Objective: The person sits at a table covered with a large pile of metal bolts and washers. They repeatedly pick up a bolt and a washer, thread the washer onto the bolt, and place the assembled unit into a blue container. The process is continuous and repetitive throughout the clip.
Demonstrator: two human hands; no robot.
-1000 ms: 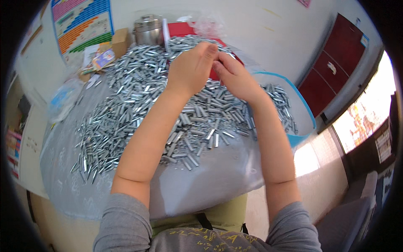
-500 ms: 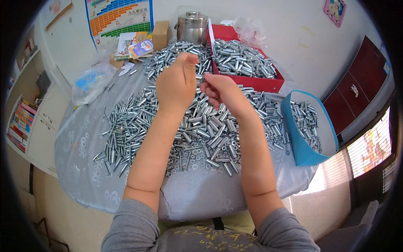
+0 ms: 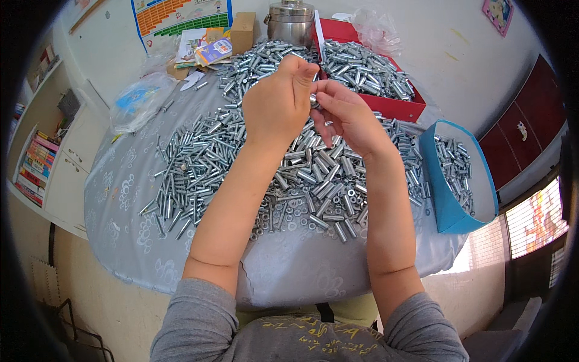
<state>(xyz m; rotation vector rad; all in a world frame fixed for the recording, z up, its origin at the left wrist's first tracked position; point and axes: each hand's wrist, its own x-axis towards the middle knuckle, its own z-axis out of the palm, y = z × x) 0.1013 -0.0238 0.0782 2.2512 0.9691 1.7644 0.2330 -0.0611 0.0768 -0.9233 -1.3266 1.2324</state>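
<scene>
My left hand point(image 3: 274, 102) is closed in a fist with the thumb up, over the middle of the heap; what lies inside it is hidden. Against it, my right hand point(image 3: 350, 114) pinches a small silver metal part point(image 3: 313, 101) between thumb and forefinger, its other fingers loosely curled. Most of that part is covered by the fingers. Below both hands spreads a heap of metal fasteners: long thin bolts point(image 3: 187, 172) on the left, metal sleeves point(image 3: 325, 166) in the middle, and nuts and washers point(image 3: 295, 211) nearest me.
Assembled-looking anchor bolts point(image 3: 374, 72) fill a red box point(image 3: 398, 108) at the back right and pile up beside it. A blue fabric bin point(image 3: 446, 211) with more fasteners stands right. Behind are a steel pot point(image 3: 289, 27) and booklets point(image 3: 211, 51); a plastic bag point(image 3: 142, 102) lies left on the grey tablecloth point(image 3: 120, 223).
The view has shifted, so the table sits slightly higher and further right. My right hand has turned, its fingers now meeting my left hand, and the silver part shows more plainly between them.
</scene>
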